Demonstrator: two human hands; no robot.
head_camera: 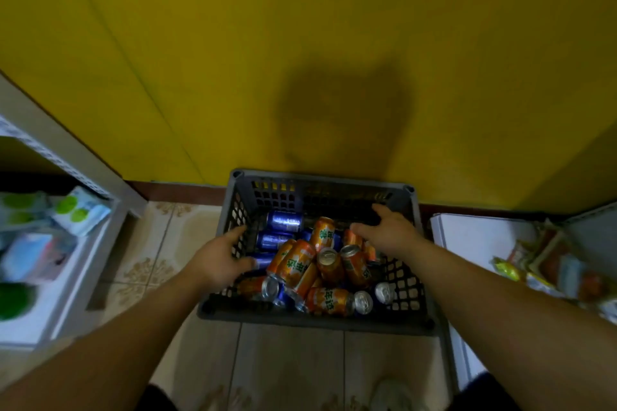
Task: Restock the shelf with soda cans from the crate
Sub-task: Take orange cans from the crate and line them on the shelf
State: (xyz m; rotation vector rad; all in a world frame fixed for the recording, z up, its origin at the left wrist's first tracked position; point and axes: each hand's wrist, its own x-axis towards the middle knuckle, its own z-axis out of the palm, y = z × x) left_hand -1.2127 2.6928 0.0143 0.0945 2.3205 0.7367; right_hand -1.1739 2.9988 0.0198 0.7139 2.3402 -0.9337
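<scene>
On the tiled floor against the yellow wall, the grey crate (319, 320) is sitting heaped with orange and blue soda cans (296, 260). The left hand (217, 264) is reaching in, fingers loose, beside a blue can (264, 260). The right hand (390, 230) is hovering spread-fingered over orange ones, grasping nothing.

We see a dark grey lattice-walled crate (317, 175) holding orange cans (295, 260) with green lettering and blue cans (283, 222), against a mustard-yellow wall (300, 27), on cream floor tiles (290, 354) with tan scrollwork.
</scene>
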